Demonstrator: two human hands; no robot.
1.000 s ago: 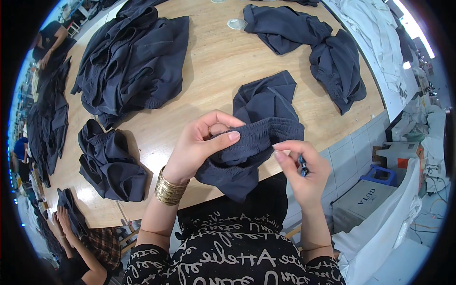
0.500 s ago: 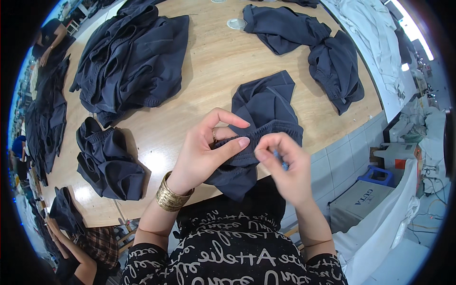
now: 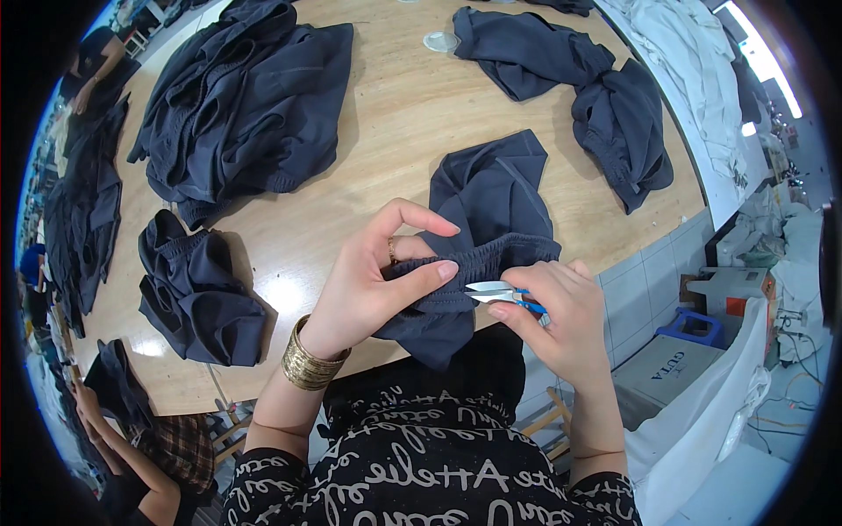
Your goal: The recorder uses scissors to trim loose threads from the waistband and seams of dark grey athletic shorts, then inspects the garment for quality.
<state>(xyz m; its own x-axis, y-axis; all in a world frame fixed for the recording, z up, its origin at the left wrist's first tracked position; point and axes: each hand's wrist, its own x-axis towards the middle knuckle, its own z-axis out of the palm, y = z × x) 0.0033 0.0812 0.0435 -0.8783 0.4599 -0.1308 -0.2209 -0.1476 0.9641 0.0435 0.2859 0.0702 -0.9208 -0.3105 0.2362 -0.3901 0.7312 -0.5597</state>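
A dark navy garment (image 3: 491,188) with a gathered elastic waistband lies partly on the table and partly over its near edge. My left hand (image 3: 368,285) grips the waistband, thumb on the near side, index finger stretched above it. In my right hand (image 3: 561,316) is a pair of thread snips (image 3: 493,292) with blue handles. Their blades are apart and point left at the waistband, close to my left thumb. Whether the blades touch the cloth I cannot tell.
A big heap of dark garments (image 3: 254,105) covers the table's far left, with a smaller garment (image 3: 197,298) nearer. More garments (image 3: 561,61) lie far right, by a round clear disc (image 3: 441,42). At left are co-workers' arms (image 3: 132,456). A grey box (image 3: 662,373) stands right, below the table.
The snips, earlier tucked inside my right hand, now show with blades pointing at the waistband. My right hand has shifted slightly right and turned. My left hand keeps its hold.
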